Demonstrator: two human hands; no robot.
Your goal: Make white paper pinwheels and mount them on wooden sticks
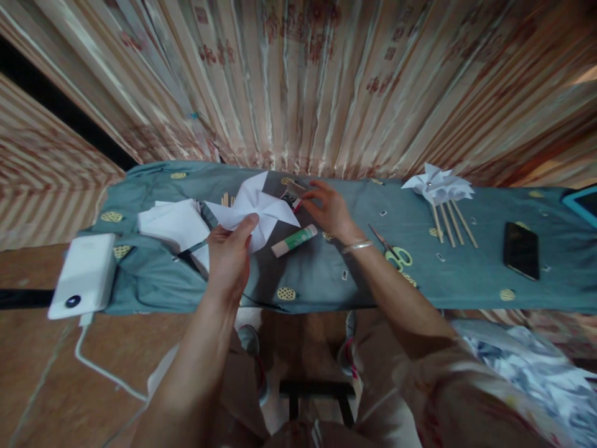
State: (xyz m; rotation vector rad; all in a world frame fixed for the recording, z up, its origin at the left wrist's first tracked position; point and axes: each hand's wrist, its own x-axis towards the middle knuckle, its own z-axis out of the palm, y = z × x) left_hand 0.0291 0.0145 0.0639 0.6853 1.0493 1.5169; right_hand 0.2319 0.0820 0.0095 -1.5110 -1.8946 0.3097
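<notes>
My left hand (232, 249) pinches a white paper pinwheel (261, 208), thumb on its front near the centre. To its right, my right hand (326, 208) reaches over a small dark packet (291, 198); its fingers are bent, and whether they hold anything is too small to tell. A green and white glue stick (295, 241) lies on the cloth below the packet. White paper sheets (175, 225) are stacked left of my left hand. Behind the pinwheel, the ends of wooden sticks (226, 200) show.
Scissors (395, 254) with green handles lie right of my right wrist. Further right are finished pinwheels (437, 185) on sticks, a black phone (521, 250) and a blue-edged device (583, 204). A white power bank (84, 274) with a cable sits at the table's left end.
</notes>
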